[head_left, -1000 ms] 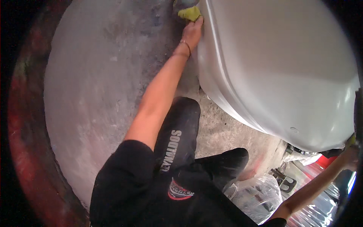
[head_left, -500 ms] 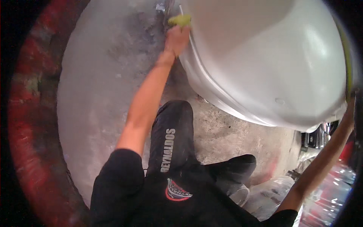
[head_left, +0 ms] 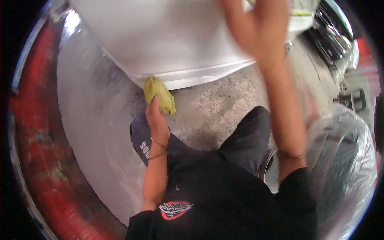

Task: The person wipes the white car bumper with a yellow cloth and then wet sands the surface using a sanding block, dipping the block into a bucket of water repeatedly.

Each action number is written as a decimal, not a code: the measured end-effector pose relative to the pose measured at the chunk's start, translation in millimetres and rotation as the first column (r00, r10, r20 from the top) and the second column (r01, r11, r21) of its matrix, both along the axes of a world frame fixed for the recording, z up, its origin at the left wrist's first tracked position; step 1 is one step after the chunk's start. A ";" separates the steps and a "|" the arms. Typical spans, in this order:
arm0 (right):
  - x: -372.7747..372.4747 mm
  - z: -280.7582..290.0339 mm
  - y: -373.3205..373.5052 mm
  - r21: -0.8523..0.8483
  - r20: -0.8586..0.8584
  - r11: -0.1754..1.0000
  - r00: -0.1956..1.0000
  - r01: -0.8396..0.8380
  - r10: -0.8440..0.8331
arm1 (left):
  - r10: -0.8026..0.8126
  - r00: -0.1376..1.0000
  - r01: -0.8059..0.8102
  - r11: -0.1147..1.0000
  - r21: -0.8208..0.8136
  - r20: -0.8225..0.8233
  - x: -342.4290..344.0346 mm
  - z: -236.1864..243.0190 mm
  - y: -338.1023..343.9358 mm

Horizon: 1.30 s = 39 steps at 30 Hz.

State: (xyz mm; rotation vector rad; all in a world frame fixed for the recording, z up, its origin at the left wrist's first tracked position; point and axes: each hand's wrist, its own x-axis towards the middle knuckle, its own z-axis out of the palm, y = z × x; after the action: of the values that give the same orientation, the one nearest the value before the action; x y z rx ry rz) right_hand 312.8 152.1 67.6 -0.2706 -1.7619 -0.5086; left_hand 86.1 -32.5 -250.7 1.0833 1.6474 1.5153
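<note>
My left hand is closed round a crumpled yellow-green cloth. The cloth lies against the lower left corner of a smooth white curved panel, which looks like a car body part. In front of the panel's right side is my raised right hand, close to the camera and blurred by motion. Its thumb stands apart from the other fingers, whose tips run out past the top edge. Nothing shows in that hand.
A red, worn surface curves along the left. On the right stand a dark car part and a clear plastic-wrapped bundle. A round container sits beside my right leg. Stained concrete floor lies beneath the panel.
My view has turned toward the right. My left hand, with the cloth, has come closer to my body, at the panel's lower corner. My right arm has swung up before the panel.
</note>
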 end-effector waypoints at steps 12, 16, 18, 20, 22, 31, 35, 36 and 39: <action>198.0 -197.7 -284.0 -0.903 -0.355 -0.168 0.907 -0.395 -0.226 | -0.512 0.780 0.584 0.803 -0.124 0.361 198.1 40.2 -35.5; 353.3 -222.4 -365.6 -0.967 -0.086 -0.087 0.629 -0.239 -0.772 | -0.826 0.517 0.783 0.562 -0.267 -0.223 214.2 48.0 -32.7; 417.1 -271.6 -403.5 -0.933 0.192 -0.322 0.537 -0.159 -0.822 | -0.877 0.341 0.770 0.468 -0.434 -0.339 201.6 28.7 -38.2; 489.9 -353.8 -453.0 -0.666 0.738 -0.700 0.370 0.258 -0.565 | -0.897 0.152 0.724 0.386 -0.571 -0.414 202.9 14.1 -38.9; 502.3 -404.5 -462.2 -0.469 0.839 -0.824 0.452 0.319 -0.303 | -0.897 0.022 0.634 0.354 -0.688 -0.441 188.7 1.5 -44.8; 433.8 -545.0 -441.8 -0.159 0.634 -0.900 0.741 0.406 0.222 | -0.884 0.161 0.291 0.468 -0.834 -0.440 99.0 -47.4 -27.9; 481.9 -550.5 -483.8 -0.231 0.645 -0.878 0.742 0.420 0.185 | -0.832 0.243 0.496 0.549 -0.673 -0.499 129.1 -52.0 -7.9; 475.4 -533.0 -469.3 -0.302 0.618 -0.919 0.786 0.253 0.013 | -0.825 0.282 0.408 0.565 -0.717 -0.490 123.8 -44.8 -2.8; 488.2 -446.8 -438.9 -0.425 0.534 -0.898 0.770 -0.111 -0.348 | -0.774 0.355 0.399 0.632 -0.664 -0.524 107.8 -54.7 8.0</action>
State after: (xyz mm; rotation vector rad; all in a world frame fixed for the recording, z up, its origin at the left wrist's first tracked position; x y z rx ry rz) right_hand 801.0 -286.8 -379.2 -2.5954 -0.7204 1.4937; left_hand 194.0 -24.5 -305.4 1.9712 1.6281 0.0668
